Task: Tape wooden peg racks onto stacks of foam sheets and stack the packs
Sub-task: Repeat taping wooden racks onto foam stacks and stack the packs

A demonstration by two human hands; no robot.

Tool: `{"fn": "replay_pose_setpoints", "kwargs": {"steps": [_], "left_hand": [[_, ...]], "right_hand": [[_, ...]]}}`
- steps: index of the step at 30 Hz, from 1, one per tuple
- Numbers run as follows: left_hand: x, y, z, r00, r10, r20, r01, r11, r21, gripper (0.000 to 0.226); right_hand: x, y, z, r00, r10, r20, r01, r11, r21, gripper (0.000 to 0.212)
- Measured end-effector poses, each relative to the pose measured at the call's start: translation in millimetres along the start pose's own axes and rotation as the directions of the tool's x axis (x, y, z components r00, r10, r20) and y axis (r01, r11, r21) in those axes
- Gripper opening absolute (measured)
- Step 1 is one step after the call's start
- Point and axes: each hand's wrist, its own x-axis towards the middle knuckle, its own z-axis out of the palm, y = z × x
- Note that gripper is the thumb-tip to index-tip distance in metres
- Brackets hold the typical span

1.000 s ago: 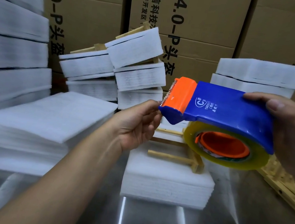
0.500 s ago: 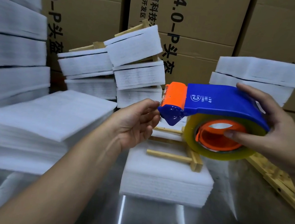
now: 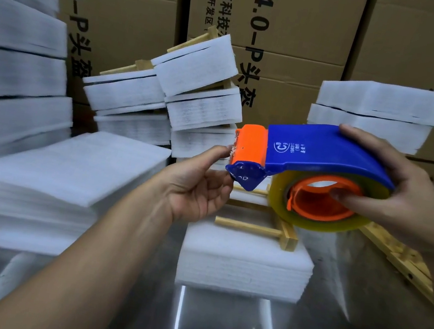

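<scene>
Cartons wall the desk. My right hand has regripped the tape dispenser through its core; left hand pinches at the tape end, ready to pull.

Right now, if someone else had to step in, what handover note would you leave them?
Right hand: grips the blue and orange plastic tape dispenser, fingers through the roll of clear tape.
Left hand: fingertips at the dispenser's orange cutter end, apparently picking for the tape end; no tape visibly pulled out.
Below them on the metal table: a wooden peg rack lying on a white foam sheet stack, with no tape visible on it.
Done: several finished packs piled at the back.
Left: tape this rack down, add the pack to the pile, repeat with the loose foam sheets on the left.
</scene>
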Motion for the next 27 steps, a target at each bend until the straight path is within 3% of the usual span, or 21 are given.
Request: {"fn": "replay_pose_setpoints", "kwargs": {"steps": [4,14,19,21,23,27], "left_hand": [[-3,0,0,0.999,-0.011,0.032,0.009,0.999,0.035,0.026],[-3,-1,1,0.998,0.047,-0.052,-0.040,0.992,0.119,0.021],[-3,-3,4,0.992,0.087,-0.088,-0.074,0.987,0.143,0.033],[-2,-6,7,0.982,0.143,-0.120,-0.120,0.977,0.175,0.032],[0,-6,6,0.944,0.285,-0.169,-0.232,0.933,0.276,0.030],[1,3,4,0.816,0.560,-0.144,-0.415,0.741,0.528,0.045]], "right_hand": [[0,-1,1,1.000,0.006,0.007,-0.006,1.000,0.008,0.095],[-1,-5,1,0.999,0.017,0.029,-0.018,0.999,0.034,0.087],[-3,-9,1,0.999,-0.006,0.036,0.005,0.999,0.051,0.095],[-3,-12,2,0.999,-0.020,0.027,0.018,0.998,0.053,0.089],[-3,-13,2,1.000,-0.021,-0.023,0.023,0.997,0.079,0.087],[-4,-13,-1,0.998,-0.018,-0.062,0.026,0.991,0.128,0.090]]}}
